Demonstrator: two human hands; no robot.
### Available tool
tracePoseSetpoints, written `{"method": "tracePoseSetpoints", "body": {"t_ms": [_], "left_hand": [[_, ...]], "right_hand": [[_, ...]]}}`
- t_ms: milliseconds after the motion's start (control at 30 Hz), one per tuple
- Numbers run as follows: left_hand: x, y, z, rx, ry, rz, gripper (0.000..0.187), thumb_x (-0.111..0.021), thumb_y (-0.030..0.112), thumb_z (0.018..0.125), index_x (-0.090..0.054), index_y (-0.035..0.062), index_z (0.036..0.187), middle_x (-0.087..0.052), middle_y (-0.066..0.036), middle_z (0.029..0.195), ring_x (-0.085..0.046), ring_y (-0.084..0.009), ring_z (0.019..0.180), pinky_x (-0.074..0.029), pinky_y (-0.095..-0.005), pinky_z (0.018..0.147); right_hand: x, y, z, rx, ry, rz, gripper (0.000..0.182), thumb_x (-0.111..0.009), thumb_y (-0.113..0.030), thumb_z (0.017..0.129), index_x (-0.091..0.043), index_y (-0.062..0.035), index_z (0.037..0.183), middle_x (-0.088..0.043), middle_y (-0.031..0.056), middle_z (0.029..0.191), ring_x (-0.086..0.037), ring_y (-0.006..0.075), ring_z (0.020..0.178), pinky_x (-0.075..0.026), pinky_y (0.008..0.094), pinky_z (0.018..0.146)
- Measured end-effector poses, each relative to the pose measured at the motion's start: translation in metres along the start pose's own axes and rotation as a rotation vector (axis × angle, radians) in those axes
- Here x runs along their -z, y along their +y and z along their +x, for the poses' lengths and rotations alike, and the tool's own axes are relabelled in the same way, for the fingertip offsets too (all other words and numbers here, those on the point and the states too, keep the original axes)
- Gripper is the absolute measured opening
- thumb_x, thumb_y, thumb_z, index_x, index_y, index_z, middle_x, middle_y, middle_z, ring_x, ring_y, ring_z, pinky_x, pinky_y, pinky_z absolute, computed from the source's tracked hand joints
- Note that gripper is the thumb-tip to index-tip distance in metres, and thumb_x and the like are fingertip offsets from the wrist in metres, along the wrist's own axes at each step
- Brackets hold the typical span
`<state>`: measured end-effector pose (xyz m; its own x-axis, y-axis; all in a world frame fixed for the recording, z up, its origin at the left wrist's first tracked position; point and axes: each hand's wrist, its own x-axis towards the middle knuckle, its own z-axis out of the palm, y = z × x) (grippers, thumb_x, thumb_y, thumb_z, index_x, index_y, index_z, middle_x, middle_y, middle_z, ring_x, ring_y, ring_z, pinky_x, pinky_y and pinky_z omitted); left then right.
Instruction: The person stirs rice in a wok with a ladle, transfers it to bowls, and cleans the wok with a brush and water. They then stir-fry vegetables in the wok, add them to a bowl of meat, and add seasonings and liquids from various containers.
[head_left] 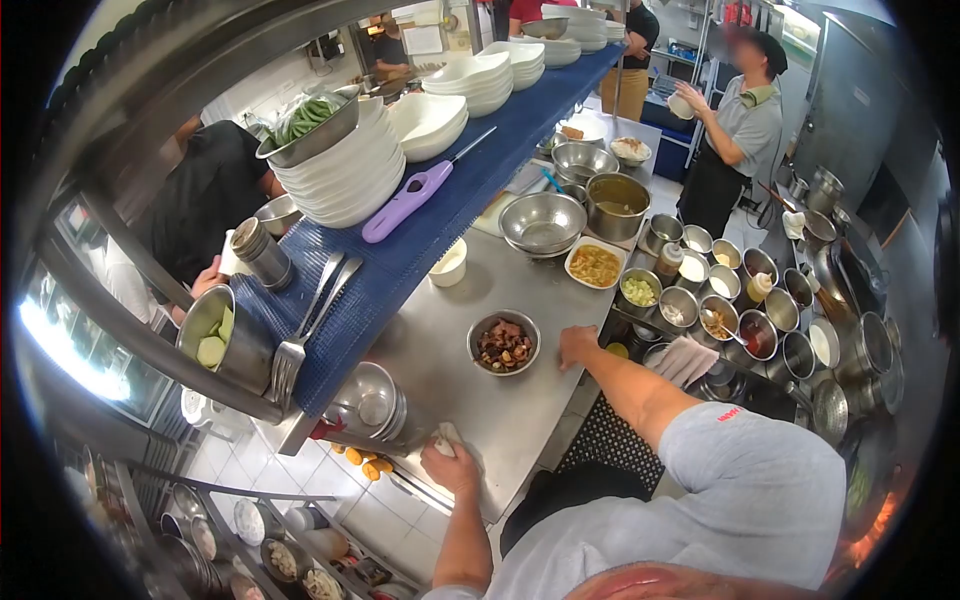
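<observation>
My left hand point(452, 468) is closed around a white cloth point(447, 435), pressed to the steel counter point(425, 345) near its front edge. On the right side of the same counter rests my right hand point(577, 347), its fingers curled in and nothing visible in them. Between the hands, a little further off, stands a metal bowl point(504, 342) of browned, chopped meat pieces. A small white tub point(449, 263) sits behind that bowl. Nested metal bowls point(372, 400) stand left of my left hand.
Overhead on the left, a blue-covered shelf point(430, 215) carries white dishes point(340, 170), a purple lighter point(410, 200) and tongs point(300, 345). Metal containers of ingredients point(720, 285) line the right side. A co-worker point(740, 120) stands at the far right; flames point(880, 525) show lower right.
</observation>
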<state>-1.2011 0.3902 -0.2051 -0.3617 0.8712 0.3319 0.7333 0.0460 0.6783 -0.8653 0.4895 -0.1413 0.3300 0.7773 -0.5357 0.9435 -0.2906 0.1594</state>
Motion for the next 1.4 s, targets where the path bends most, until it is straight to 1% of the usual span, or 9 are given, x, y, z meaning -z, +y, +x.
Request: {"method": "tracePoseSetpoints", "body": {"t_ms": [33, 167, 233, 667, 767, 833, 867, 933, 1400], "left_hand": [[-0.001, -0.002, 0.000, 0.003, 0.000, 0.002, 0.038, -0.060, 0.021, 0.076, -0.056, 0.0020, 0.108, -0.056, -0.019, 0.100, -0.051, -0.0379, 0.098, -0.040, -0.0464, 0.086], [-0.002, -0.003, 0.000, 0.000, 0.003, 0.006, 0.039, -0.060, 0.021, 0.075, -0.056, 0.0019, 0.109, -0.056, -0.019, 0.100, -0.051, -0.0381, 0.098, -0.040, -0.0461, 0.086], [-0.001, -0.002, 0.000, 0.006, 0.002, 0.004, 0.039, -0.060, 0.021, 0.075, -0.056, 0.0019, 0.109, -0.056, -0.019, 0.100, -0.051, -0.0382, 0.098, -0.040, -0.0461, 0.086], [0.000, 0.000, 0.001, -0.015, 0.006, 0.010, 0.036, -0.061, 0.022, 0.078, -0.057, 0.0030, 0.108, -0.057, -0.019, 0.099, -0.051, -0.0378, 0.097, -0.041, -0.0459, 0.086], [0.002, 0.002, 0.001, -0.009, 0.002, 0.014, 0.036, -0.061, 0.022, 0.077, -0.057, 0.0030, 0.108, -0.057, -0.019, 0.099, -0.052, -0.0379, 0.096, -0.041, -0.0458, 0.086], [0.002, 0.003, 0.001, -0.006, 0.000, 0.013, 0.036, -0.061, 0.022, 0.077, -0.057, 0.0029, 0.108, -0.057, -0.020, 0.099, -0.052, -0.0380, 0.096, -0.041, -0.0459, 0.086], [0.002, 0.003, 0.001, -0.005, 0.002, 0.014, 0.036, -0.060, 0.022, 0.077, -0.057, 0.0028, 0.108, -0.057, -0.020, 0.099, -0.052, -0.0381, 0.096, -0.041, -0.0459, 0.086], [0.002, 0.003, 0.001, -0.004, 0.003, 0.015, 0.037, -0.060, 0.022, 0.077, -0.057, 0.0028, 0.108, -0.056, -0.020, 0.099, -0.052, -0.0382, 0.096, -0.041, -0.0459, 0.086], [0.004, 0.004, 0.000, 0.024, -0.047, 0.018, 0.037, -0.061, 0.020, 0.078, -0.054, 0.0016, 0.110, -0.056, -0.021, 0.103, -0.051, -0.0385, 0.101, -0.040, -0.0457, 0.090]], "right_hand": [[-0.001, -0.001, -0.001, 0.001, 0.036, 0.003, 0.056, -0.083, -0.044, 0.064, -0.069, -0.0086, 0.105, -0.069, 0.0048, 0.100, -0.066, 0.0277, 0.086, -0.042, 0.0476, 0.080], [0.003, 0.001, -0.005, 0.007, 0.052, 0.003, 0.058, -0.083, -0.045, 0.064, -0.068, -0.0088, 0.106, -0.069, 0.0043, 0.102, -0.066, 0.0274, 0.087, -0.043, 0.0478, 0.079], [0.005, 0.001, -0.002, 0.009, -0.038, 0.030, 0.072, -0.083, -0.049, 0.061, -0.064, -0.0058, 0.115, -0.066, 0.0105, 0.113, -0.062, 0.0270, 0.107, -0.041, 0.0520, 0.096], [0.003, 0.001, -0.001, 0.009, -0.024, 0.020, 0.069, -0.083, -0.047, 0.062, -0.065, -0.0066, 0.114, -0.067, 0.0102, 0.112, -0.062, 0.0256, 0.107, -0.042, 0.0497, 0.095], [-0.001, 0.002, 0.003, 0.003, -0.020, 0.020, 0.069, -0.084, -0.047, 0.061, -0.065, -0.0052, 0.113, -0.067, 0.0118, 0.112, -0.062, 0.0264, 0.106, -0.042, 0.0493, 0.095], [-0.003, 0.001, 0.003, 0.001, 0.024, -0.003, 0.061, -0.085, -0.044, 0.061, -0.068, -0.0099, 0.108, -0.069, 0.0065, 0.103, -0.066, 0.0273, 0.089, -0.042, 0.0490, 0.084], [-0.003, 0.002, 0.005, 0.001, 0.024, -0.002, 0.061, -0.085, -0.044, 0.061, -0.068, -0.0099, 0.108, -0.069, 0.0065, 0.103, -0.066, 0.0273, 0.089, -0.042, 0.0490, 0.084], [0.001, 0.003, 0.002, 0.012, -0.031, 0.026, 0.071, -0.084, -0.047, 0.060, -0.065, -0.0029, 0.113, -0.067, 0.0130, 0.111, -0.063, 0.0276, 0.106, -0.041, 0.0514, 0.098], [0.002, 0.002, -0.002, 0.014, -0.026, 0.002, 0.069, -0.083, -0.048, 0.062, -0.065, -0.0050, 0.113, -0.067, 0.0103, 0.111, -0.063, 0.0256, 0.106, -0.044, 0.0484, 0.093]]}}
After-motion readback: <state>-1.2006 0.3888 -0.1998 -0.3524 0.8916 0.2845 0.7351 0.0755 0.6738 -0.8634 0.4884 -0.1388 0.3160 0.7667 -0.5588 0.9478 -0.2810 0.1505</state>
